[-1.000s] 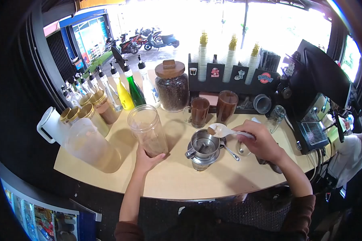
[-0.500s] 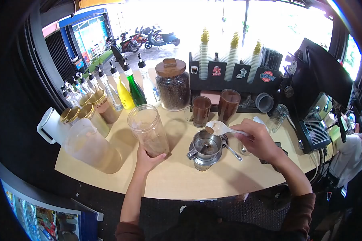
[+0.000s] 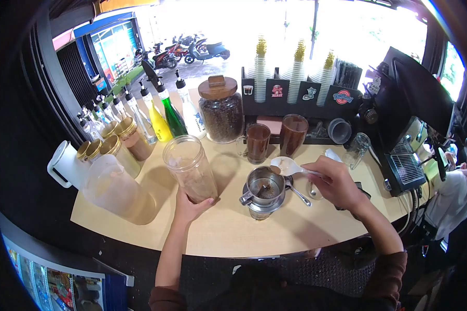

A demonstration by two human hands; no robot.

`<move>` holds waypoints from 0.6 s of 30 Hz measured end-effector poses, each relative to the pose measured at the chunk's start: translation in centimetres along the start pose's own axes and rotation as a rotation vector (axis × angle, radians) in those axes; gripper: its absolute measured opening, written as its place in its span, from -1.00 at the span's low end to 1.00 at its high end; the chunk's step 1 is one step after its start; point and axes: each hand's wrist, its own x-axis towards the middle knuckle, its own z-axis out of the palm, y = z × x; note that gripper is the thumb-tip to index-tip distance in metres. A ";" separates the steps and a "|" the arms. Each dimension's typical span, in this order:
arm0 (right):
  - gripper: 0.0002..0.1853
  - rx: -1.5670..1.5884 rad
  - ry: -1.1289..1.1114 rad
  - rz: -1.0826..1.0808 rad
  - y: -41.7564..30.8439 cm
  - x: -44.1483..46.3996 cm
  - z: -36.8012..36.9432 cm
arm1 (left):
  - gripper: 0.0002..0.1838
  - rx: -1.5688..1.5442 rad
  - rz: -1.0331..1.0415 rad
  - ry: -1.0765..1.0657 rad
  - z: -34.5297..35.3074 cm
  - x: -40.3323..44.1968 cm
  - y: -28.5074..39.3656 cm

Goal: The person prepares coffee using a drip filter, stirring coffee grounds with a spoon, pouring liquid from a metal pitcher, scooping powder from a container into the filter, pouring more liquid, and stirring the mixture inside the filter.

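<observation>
My left hand (image 3: 192,209) is wrapped around the lower part of a clear open jar (image 3: 191,173) with brown powder clinging inside. In my right hand (image 3: 338,182) is a white plastic spoon (image 3: 290,166), whose bowl carries a little brown powder. The spoon hovers over the rim of a metal drip filter (image 3: 265,199), which has some dark grounds in it. That filter sits on a glass (image 3: 260,214) that is mostly hidden beneath it. A metal spoon (image 3: 300,196) lies against the filter's right side.
Behind the filter stand two glasses of brown drink, a mug (image 3: 258,145) and a taller glass (image 3: 294,136). A coffee bean jar (image 3: 221,116) and pump bottles (image 3: 174,116) line the back. A frosted pitcher (image 3: 117,189) is at left, a black machine (image 3: 402,168) at right.
The white spoon has shifted slightly to the right above the filter, and my right hand with it. My left hand stays on the jar.
</observation>
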 end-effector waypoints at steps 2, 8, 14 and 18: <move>-0.72 0.046 -0.018 0.078 0.0 -0.5 0.1 | -0.09 0.014 0.014 0.008 0.0 0.0 0.5; -0.70 0.048 -0.015 0.089 -0.6 -1.8 0.6 | -0.15 0.014 0.021 0.018 0.1 0.0 0.8; -0.66 -0.012 0.017 0.005 -1.2 -2.3 1.4 | -0.12 -0.004 -0.011 0.009 0.0 -0.1 0.9; -0.65 -0.042 0.021 -0.022 -1.4 -2.4 1.2 | -0.13 -0.001 0.006 0.025 0.1 -0.1 0.1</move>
